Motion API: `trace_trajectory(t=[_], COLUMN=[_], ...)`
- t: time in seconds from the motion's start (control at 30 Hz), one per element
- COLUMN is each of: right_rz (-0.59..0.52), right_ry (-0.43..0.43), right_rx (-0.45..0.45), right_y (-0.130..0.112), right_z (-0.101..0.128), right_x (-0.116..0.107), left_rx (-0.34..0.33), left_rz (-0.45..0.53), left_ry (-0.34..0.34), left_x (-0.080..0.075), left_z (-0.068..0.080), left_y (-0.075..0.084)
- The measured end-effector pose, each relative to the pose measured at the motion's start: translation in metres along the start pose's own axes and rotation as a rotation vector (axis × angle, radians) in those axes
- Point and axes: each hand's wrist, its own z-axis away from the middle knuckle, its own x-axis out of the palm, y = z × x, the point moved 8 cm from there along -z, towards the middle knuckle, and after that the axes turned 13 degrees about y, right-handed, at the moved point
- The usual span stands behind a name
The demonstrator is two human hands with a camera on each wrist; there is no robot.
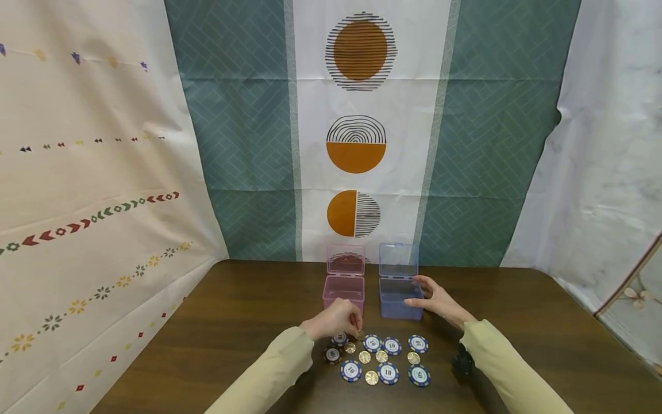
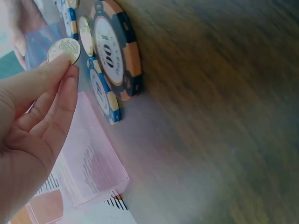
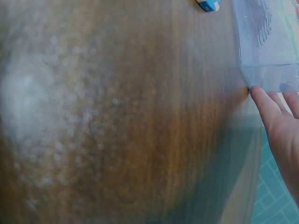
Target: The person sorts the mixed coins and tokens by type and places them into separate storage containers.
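My left hand (image 1: 333,319) pinches a gold coin (image 2: 64,48) between thumb and fingertips, just in front of the pink box (image 1: 327,302). The left wrist view shows the coin held off the table, near a black-and-orange poker chip (image 2: 108,51) marked 100. At the right side of the blue box (image 1: 395,311), my right hand (image 1: 439,302) touches it with thumb and fingers spread. The right wrist view has those fingertips against the clear wall. Both boxes are see-through, with their hinged lids raised.
Blue poker chips (image 1: 388,373) and several gold coins (image 1: 371,378) lie scattered on the brown table (image 1: 248,322) before the boxes. A patterned cloth (image 1: 243,144) hangs behind the table's far edge. Pale cloths hang on both sides.
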Motion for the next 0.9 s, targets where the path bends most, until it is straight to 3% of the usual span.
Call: trace_trajectory(t=[0.17, 0.47, 0.9], right_rz=[0.006, -0.012, -0.026], right_ry=[0.0, 0.003, 0.0], right_rx=[-0.013, -0.02, 0.006], right_y=[-0.001, -0.001, -0.001], right_z=[0.0, 0.0, 0.0], right_x=[-0.001, -0.001, 0.0], left_rx=[-0.02, -0.126, -0.211], left_rz=[0.046, 0.246, 0.381], left_ry=[0.035, 0.123, 0.271], left_x=[-0.005, -0.02, -0.029], left_z=[-0.002, -0.006, -0.012], left_y=[0.0, -0.001, -0.01])
